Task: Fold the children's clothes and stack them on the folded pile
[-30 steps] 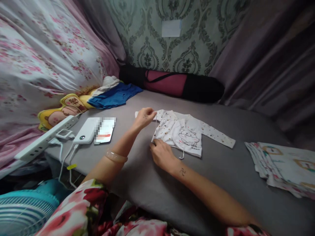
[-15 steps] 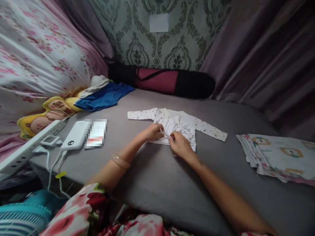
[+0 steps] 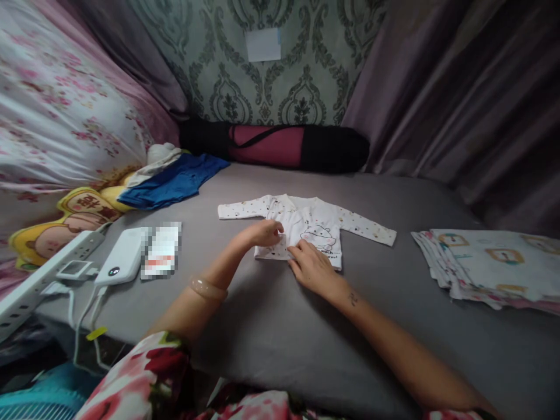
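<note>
A small white baby shirt (image 3: 321,224) with dots and a cartoon print lies flat on the grey bed surface (image 3: 280,326), both sleeves spread out. My left hand (image 3: 262,233) rests on its lower left part, fingers curled and pinching something small at the front, likely a tie string. My right hand (image 3: 310,268) lies just below the hem, fingers pressed together at the shirt's lower edge beside the left hand. A pale bangle sits on my left wrist.
A stack of folded printed cloths (image 3: 490,265) lies at the right. At the left are a white power bank (image 3: 125,262), a phone (image 3: 161,249), a power strip (image 3: 35,283), blue clothes (image 3: 172,182) and a yellow cushion (image 3: 65,219). A black and pink roll bag (image 3: 275,146) lies against the wall.
My left hand came down from the shirt's left sleeve to its lower front. The left sleeve now lies spread flat. My right hand shifted right along the hem to meet the left.
</note>
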Demonstrator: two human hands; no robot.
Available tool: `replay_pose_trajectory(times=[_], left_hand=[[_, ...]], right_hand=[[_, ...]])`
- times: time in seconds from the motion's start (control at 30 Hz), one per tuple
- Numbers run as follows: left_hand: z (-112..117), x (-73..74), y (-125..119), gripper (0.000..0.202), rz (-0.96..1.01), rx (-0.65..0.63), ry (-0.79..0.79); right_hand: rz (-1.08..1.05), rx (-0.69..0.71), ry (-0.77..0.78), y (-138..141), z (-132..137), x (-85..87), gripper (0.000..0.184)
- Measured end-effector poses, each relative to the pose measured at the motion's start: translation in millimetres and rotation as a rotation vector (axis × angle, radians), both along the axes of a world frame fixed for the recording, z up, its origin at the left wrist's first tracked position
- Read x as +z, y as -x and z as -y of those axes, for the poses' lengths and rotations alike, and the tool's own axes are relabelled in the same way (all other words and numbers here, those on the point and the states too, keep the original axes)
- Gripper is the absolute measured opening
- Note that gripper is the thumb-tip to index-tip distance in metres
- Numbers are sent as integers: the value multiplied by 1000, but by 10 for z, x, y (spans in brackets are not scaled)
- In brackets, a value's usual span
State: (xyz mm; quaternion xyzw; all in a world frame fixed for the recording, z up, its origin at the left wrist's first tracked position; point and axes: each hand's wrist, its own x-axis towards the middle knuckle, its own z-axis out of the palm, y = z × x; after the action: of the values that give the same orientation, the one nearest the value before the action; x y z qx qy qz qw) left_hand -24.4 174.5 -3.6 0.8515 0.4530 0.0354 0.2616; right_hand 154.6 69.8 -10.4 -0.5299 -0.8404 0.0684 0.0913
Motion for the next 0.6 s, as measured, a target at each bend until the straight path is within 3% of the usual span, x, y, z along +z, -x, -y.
replay_pose_trajectory(times=[0.13,0.3,0.6], left_hand=[[-234,97,-350,22,3,269,-49],[-346,-15,-674,17,-4,475,-8],[-502,-238,-517,15,183,595,-6]], right_hand=[[35,14,-38,8,132,16,16],[-30,2,-85,-52,246,-56,16],[-184,24,-80,-103,309,-146,30]])
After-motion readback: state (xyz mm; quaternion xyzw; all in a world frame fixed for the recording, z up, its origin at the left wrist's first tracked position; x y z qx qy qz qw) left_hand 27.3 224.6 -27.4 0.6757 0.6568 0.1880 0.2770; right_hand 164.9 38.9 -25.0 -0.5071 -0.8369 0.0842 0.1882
